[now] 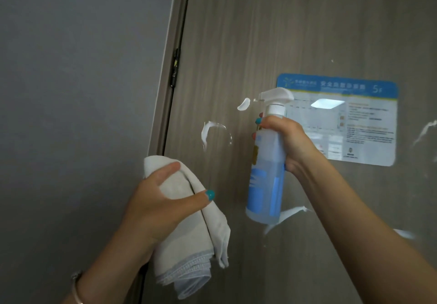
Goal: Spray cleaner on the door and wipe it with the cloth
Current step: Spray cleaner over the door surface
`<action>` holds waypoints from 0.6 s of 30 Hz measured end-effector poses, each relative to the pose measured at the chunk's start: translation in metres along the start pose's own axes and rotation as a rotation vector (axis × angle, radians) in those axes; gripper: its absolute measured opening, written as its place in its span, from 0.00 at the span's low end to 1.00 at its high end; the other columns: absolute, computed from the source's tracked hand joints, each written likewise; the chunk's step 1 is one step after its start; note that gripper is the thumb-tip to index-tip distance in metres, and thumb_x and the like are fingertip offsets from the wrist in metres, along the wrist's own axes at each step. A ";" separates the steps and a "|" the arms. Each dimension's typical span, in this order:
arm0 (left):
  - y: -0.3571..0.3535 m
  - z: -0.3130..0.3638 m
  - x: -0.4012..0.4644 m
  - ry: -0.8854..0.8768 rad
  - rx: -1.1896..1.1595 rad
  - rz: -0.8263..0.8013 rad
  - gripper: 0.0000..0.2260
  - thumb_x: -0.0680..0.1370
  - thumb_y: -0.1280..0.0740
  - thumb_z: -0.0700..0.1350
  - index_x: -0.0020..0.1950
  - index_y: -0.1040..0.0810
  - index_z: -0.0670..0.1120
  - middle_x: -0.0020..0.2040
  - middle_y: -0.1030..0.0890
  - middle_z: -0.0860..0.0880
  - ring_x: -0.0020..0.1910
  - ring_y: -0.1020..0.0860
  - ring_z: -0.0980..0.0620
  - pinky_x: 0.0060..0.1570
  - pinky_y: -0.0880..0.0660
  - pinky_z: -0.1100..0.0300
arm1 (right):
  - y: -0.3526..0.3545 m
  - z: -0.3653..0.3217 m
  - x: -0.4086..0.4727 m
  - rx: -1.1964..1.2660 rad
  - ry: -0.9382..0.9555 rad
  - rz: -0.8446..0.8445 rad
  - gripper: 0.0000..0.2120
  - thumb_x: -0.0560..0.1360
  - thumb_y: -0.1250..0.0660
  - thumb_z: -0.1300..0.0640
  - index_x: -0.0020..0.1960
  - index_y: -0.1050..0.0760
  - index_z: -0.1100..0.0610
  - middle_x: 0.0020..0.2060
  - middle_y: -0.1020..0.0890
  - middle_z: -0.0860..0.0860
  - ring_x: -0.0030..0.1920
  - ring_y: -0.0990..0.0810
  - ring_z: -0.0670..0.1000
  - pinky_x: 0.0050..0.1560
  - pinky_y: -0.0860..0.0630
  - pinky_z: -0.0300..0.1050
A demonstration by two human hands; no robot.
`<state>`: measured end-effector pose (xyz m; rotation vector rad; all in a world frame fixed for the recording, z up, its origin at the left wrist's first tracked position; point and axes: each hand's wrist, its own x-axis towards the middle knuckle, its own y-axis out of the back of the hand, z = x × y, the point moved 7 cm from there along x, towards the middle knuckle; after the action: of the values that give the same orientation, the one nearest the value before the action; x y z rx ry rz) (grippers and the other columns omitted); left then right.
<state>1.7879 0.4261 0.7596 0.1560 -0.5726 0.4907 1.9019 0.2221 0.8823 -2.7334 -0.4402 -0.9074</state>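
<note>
A brown wood-grain door [272, 32] fills the right of the view, with several white foam streaks on it, such as a curved foam streak [207, 132]. My right hand [287, 142] grips a clear spray bottle [267, 181] with a white trigger head and blue label, held upright close to the door, nozzle pointing left at a fresh foam blob [244, 104]. My left hand [160, 199] holds a folded light-grey cloth [189, 244] at the door's left edge, below the foam; the cloth hangs down from my grip.
A blue-and-white laminated notice [354, 124] is stuck to the door behind the bottle. A dark hinge [175, 67] sits on the door's left edge beside the frame. A grey wall [78, 79] lies to the left.
</note>
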 end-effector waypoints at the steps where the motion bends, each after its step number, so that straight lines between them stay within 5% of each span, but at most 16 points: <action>1: 0.001 0.000 0.000 0.003 -0.001 0.005 0.39 0.57 0.24 0.56 0.66 0.31 0.60 0.60 0.30 0.51 0.53 0.27 0.50 0.47 0.25 0.54 | 0.001 0.001 0.002 -0.017 -0.006 0.007 0.14 0.59 0.29 0.59 0.45 0.23 0.58 0.34 0.22 0.59 0.32 0.22 0.54 0.34 0.23 0.45; 9: 0.014 -0.009 0.005 0.034 0.025 -0.010 0.30 0.68 0.23 0.46 0.66 0.32 0.59 0.58 0.31 0.52 0.51 0.29 0.53 0.42 0.28 0.59 | 0.004 0.006 0.009 -0.054 -0.046 0.042 0.17 0.59 0.29 0.57 0.47 0.22 0.61 0.35 0.21 0.60 0.32 0.21 0.54 0.36 0.23 0.47; 18: 0.020 -0.013 -0.001 0.048 -0.022 -0.006 0.32 0.66 0.22 0.48 0.67 0.29 0.59 0.61 0.29 0.52 0.57 0.28 0.50 0.52 0.26 0.54 | 0.002 -0.006 0.011 -0.092 0.013 0.115 0.03 0.70 0.30 0.62 0.44 0.23 0.61 0.34 0.21 0.57 0.33 0.21 0.52 0.38 0.23 0.46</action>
<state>1.7833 0.4471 0.7487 0.1244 -0.5302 0.4808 1.9076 0.2206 0.8931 -2.7999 -0.2415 -0.9366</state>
